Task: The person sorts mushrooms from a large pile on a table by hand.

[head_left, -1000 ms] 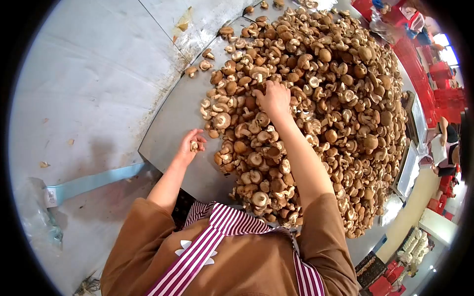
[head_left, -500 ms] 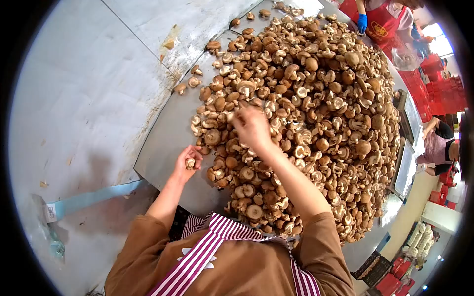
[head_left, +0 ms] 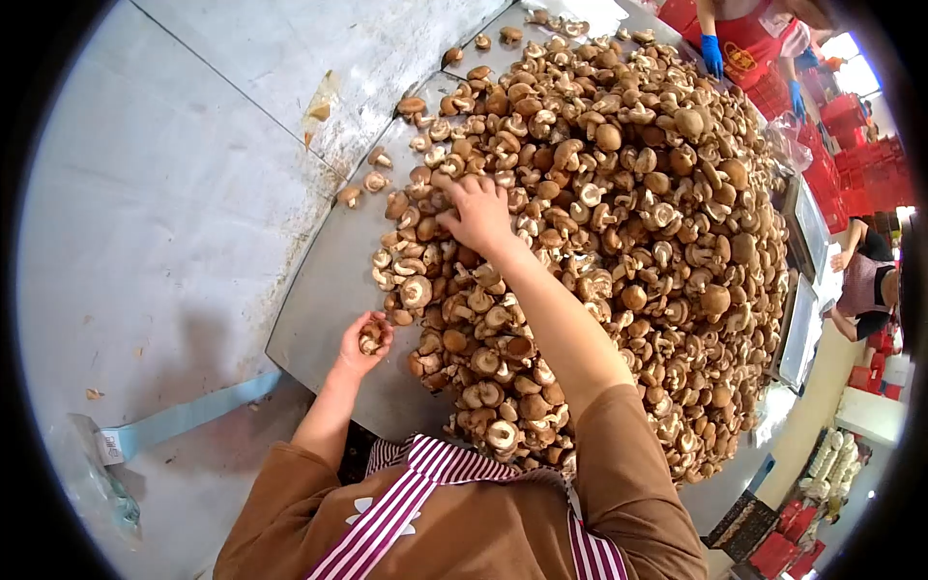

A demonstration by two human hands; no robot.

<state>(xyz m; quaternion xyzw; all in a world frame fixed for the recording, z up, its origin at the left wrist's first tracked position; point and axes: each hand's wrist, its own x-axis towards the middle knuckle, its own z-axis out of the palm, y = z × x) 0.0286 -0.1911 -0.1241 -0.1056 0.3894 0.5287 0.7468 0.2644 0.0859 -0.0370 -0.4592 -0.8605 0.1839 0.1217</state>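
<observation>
A large heap of brown-capped shiitake mushrooms (head_left: pixel 628 261) with pale stems covers the metal table (head_left: pixel 324 300). My left hand (head_left: pixel 360 350) hovers over the table near the heap's left edge, its fingers curled around a shiitake mushroom (head_left: pixel 369 339). On the upper left part of the heap rests my right hand (head_left: pixel 480 217), palm down. Its fingers and thumb are apart and touch mushrooms there; the surface under the palm is hidden.
A few loose mushrooms (head_left: pixel 375 181) lie along the pale wall (head_left: pixel 193 193) on the left. Metal trays (head_left: pixel 797 329) stand beyond the heap. A co-worker's blue-gloved hand (head_left: pixel 712 56) is at the far end, with red crates (head_left: pixel 865 174) behind. Another person (head_left: pixel 865 280) is at the right.
My right hand has shifted slightly left and its fingers have spread over the mushrooms. My left hand has moved slightly down, still holding a mushroom. The co-worker's gloved hands have moved.
</observation>
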